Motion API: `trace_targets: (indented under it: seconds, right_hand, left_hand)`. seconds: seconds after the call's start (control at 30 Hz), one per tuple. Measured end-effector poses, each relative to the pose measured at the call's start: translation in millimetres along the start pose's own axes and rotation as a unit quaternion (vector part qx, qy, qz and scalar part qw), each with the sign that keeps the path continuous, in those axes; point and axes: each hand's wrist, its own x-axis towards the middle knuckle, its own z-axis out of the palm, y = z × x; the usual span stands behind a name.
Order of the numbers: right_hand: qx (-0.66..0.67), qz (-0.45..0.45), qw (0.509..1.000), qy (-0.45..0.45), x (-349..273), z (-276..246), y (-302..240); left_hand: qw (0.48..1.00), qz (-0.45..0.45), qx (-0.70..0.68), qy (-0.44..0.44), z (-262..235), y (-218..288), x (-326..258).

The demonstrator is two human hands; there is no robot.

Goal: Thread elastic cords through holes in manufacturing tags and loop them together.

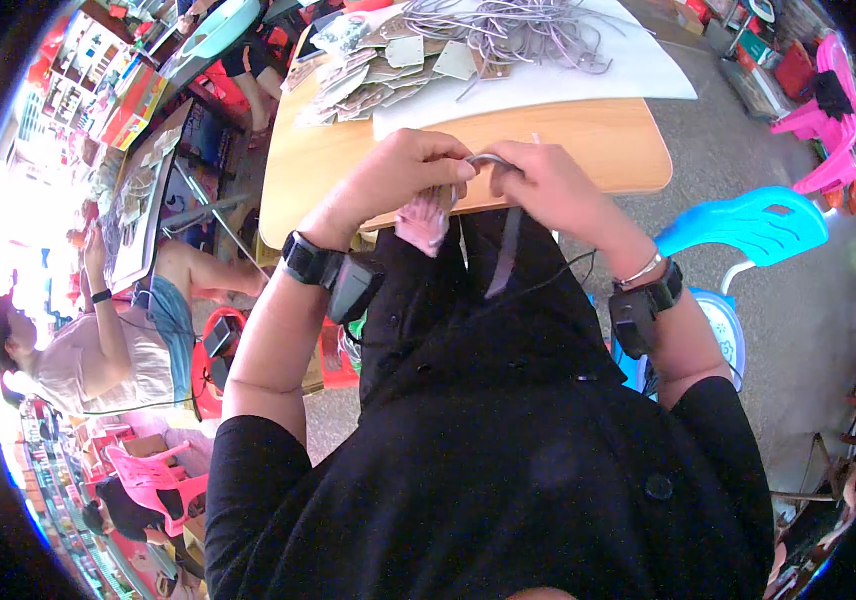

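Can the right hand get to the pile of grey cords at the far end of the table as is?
Probably not right away: right hand is busy with a grey cord. The cord pile lies unobstructed.

Bare wooden table (568, 140) just beyond the fingertips: free passage across its near strip. Farther ahead, blocked by a white sheet (648, 70) carrying a heap of grey cords (518, 30) and, toward the left, stacked card tags (368, 70). Right of the fingers, past the table edge: open floor, then a blue plastic chair (748, 225).
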Motion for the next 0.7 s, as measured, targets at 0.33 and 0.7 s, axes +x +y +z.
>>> trace_targets:
  seconds: [0.33, 0.7]
  right_hand:
    - [0.135, 0.074, 0.985, -0.075, 5, -29, -12]
    - [0.085, -0.042, 0.988, 0.12, 18, -28, -4]
  left_hand:
    - [0.965, -0.034, -0.254, -0.057, 26, -12, -14]
    - [0.929, -0.04, -0.367, -0.034, 21, -21, -29]
